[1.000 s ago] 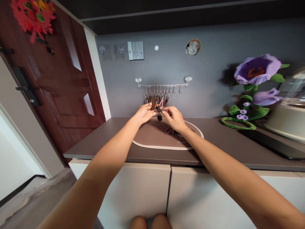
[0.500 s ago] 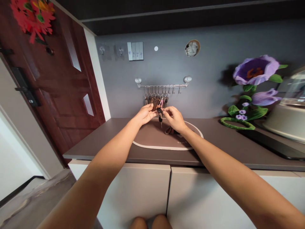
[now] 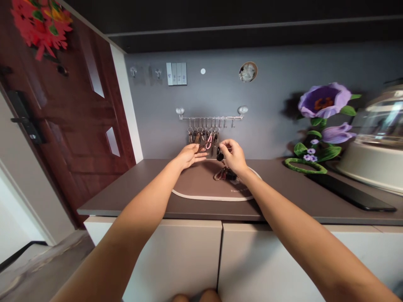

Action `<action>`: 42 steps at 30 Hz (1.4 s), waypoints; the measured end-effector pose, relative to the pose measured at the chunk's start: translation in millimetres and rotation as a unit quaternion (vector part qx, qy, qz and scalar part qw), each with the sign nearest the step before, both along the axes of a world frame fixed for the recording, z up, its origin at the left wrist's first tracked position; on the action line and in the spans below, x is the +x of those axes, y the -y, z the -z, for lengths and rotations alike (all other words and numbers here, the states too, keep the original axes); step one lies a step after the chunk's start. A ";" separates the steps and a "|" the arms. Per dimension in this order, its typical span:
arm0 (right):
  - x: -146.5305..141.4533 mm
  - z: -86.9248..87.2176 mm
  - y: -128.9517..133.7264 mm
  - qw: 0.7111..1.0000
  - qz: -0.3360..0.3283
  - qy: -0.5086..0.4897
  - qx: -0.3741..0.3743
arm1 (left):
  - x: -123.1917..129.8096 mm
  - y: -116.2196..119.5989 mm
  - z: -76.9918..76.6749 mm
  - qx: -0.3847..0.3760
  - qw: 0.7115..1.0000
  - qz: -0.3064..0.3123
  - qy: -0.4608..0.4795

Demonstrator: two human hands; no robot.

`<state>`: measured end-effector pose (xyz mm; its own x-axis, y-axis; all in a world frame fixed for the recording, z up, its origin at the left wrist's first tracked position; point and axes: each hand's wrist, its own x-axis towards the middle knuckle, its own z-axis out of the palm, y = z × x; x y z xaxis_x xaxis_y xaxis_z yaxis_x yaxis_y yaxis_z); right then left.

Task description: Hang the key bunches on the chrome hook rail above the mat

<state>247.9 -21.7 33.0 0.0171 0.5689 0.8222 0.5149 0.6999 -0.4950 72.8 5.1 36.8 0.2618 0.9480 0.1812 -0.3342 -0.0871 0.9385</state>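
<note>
Several bunches of keys (image 3: 190, 136) hang from the hooks of a clear rail (image 3: 210, 118) on the grey wall, one with a pink strap (image 3: 209, 141). My right hand (image 3: 232, 155) pinches a small bunch with a black key fob (image 3: 220, 156), which dangles in front of the hanging keys. To its left, my left hand (image 3: 189, 156) has its palm up and its fingers spread, close under the hanging keys. Below my right hand, another bunch of keys (image 3: 225, 173) with a reddish-brown strap lies on the brown oval mat (image 3: 201, 184).
A purple fabric flower (image 3: 324, 100) stands at the right of the counter (image 3: 126, 184), beside a black phone-like slab (image 3: 352, 193) and an appliance with a clear top (image 3: 374, 159). A dark red door (image 3: 85, 147) is at the left, and a dark shelf hangs overhead.
The black fob has moved right with my right hand, away from my left hand. My left hand's fingers have opened. The view has shifted slightly, and the pink strap shows more fully.
</note>
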 end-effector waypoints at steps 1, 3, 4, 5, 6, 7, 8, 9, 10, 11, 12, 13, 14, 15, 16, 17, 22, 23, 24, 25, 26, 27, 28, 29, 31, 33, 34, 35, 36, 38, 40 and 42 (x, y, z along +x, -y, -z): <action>0.6 -0.1 -0.3 1.000 -0.004 -0.011 -0.004 | -0.4 -0.4 0.9 -0.002 1.000 0.001 -0.018; 1.8 -0.4 -1.3 0.999 -0.016 -0.035 -0.012 | -1.1 -1.1 2.6 -0.008 0.998 0.002 -0.056; 2.5 -0.4 -2.1 0.998 -0.023 -0.048 -0.015 | -1.3 -1.3 3.5 -0.010 0.997 0.004 -0.074; 3.3 -0.3 -3.4 0.997 -0.030 -0.062 -0.017 | -1.4 -1.3 4.4 -0.010 0.996 0.009 -0.091; 4.2 0.0 -4.9 0.996 -0.036 -0.078 -0.018 | -1.3 -1.1 5.5 -0.009 0.994 0.016 -0.108; 5.2 0.3 -6.8 0.994 -0.040 -0.095 -0.020 | -1.2 -0.9 6.5 -0.007 0.992 0.025 -0.123; 6.2 0.5 -8.7 0.992 -0.043 -0.112 -0.024 | -0.8 -0.5 7.6 -0.004 0.990 0.036 -0.138; 7.3 0.7 -10.4 0.990 -0.046 -0.130 -0.029 | -0.4 -0.1 8.8 0.000 0.987 0.049 -0.153; 8.3 0.7 -11.8 0.987 -0.048 -0.147 -0.035 | 0.1 0.4 9.9 0.003 0.984 0.063 -0.167; 9.2 0.4 -12.6 0.984 -0.050 -0.164 -0.042 | 0.7 1.0 10.9 0.009 0.981 0.076 -0.179; 9.9 -0.1 -12.8 0.981 -0.053 -0.180 -0.049 | 1.4 1.5 11.9 0.015 0.978 0.089 -0.189; 10.3 -0.9 -12.5 0.978 -0.056 -0.194 -0.055 | 2.2 2.0 12.9 0.024 0.975 0.101 -0.197; 10.6 -1.8 -11.8 0.975 -0.060 -0.207 -0.061 | 3.2 2.4 13.9 0.033 0.973 0.111 -0.202; 10.6 -2.7 -10.9 0.971 -0.064 -0.218 -0.067 | 4.5 2.7 14.9 0.044 0.970 0.119 -0.206; 10.4 -3.5 -10.1 0.969 -0.067 -0.229 -0.072 | 6.0 2.9 16.1 0.056 0.968 0.124 -0.209; 10.1 -4.2 -9.5 0.966 -0.070 -0.238 -0.076 | 7.9 3.0 17.5 0.067 0.967 0.127 -0.213; 8.6 -4.0 -11.5 0.958 -0.082 -0.262 -0.077 | 19.6 3.0 27.1 0.130 0.960 0.115 -0.221; 8.6 -3.6 -12.5 0.957 -0.084 -0.265 -0.079 | 21.8 3.5 28.9 0.140 0.958 0.110 -0.223; 8.7 -3.2 -13.5 0.956 -0.086 -0.269 -0.082 | 23.7 4.2 30.3 0.151 0.956 0.106 -0.229; 9.0 -2.9 -14.6 0.954 -0.088 -0.273 -0.085 | 25.3 5.3 31.4 0.160 0.953 0.101 -0.237; 9.3 -2.8 -15.6 0.952 -0.090 -0.278 -0.088 | 26.6 6.5 32.0 0.167 0.950 0.093 -0.245; 9.8 -2.9 -16.6 0.950 -0.092 -0.284 -0.089 | 27.7 7.8 32.4 0.174 0.948 0.084 -0.254; 10.2 -3.4 -17.7 0.949 -0.093 -0.288 -0.090 | 28.5 9.0 32.4 0.180 0.946 0.075 -0.260; 10.6 -4.2 -18.6 0.948 -0.094 -0.290 -0.091 | 29.1 10.0 32.4 0.186 0.944 0.068 -0.263; 11.0 -6.9 -20.1 0.949 -0.099 -0.286 -0.093 | 29.8 10.7 32.3 0.198 0.943 0.057 -0.263; 10.5 -11.0 -21.0 0.949 -0.105 -0.279 -0.100 | 30.3 9.8 32.7 0.206 0.943 0.050 -0.257; 10.0 -13.5 -21.3 0.949 -0.108 -0.278 -0.104 | 30.5 8.8 33.0 0.209 0.944 0.046 -0.253; 9.3 -16.0 -21.6 0.948 -0.111 -0.277 -0.110 | 30.7 7.7 33.4 0.210 0.945 0.042 -0.248; 8.7 -18.7 -22.1 0.948 -0.112 -0.276 -0.116 | 30.9 6.6 33.6 0.209 0.947 0.036 -0.242; 8.0 -24.1 -24.3 0.947 -0.111 -0.274 -0.127 | 31.4 4.6 33.3 0.202 0.952 0.017 -0.228; 8.1 -29.5 -28.7 0.947 -0.108 -0.274 -0.130 | 31.7 3.3 32.0 0.194 0.956 -0.015 -0.218; 9.2 -34.9 -34.9 0.945 -0.104 -0.283 -0.126 | 31.5 2.6 29.8 0.191 0.957 -0.054 -0.213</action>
<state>257.1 13.2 67.9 0.2797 0.7843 0.5538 -0.0172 0.5808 -0.8139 104.3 2.6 7.0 0.2932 0.8597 0.4182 0.1010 -0.4629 0.8807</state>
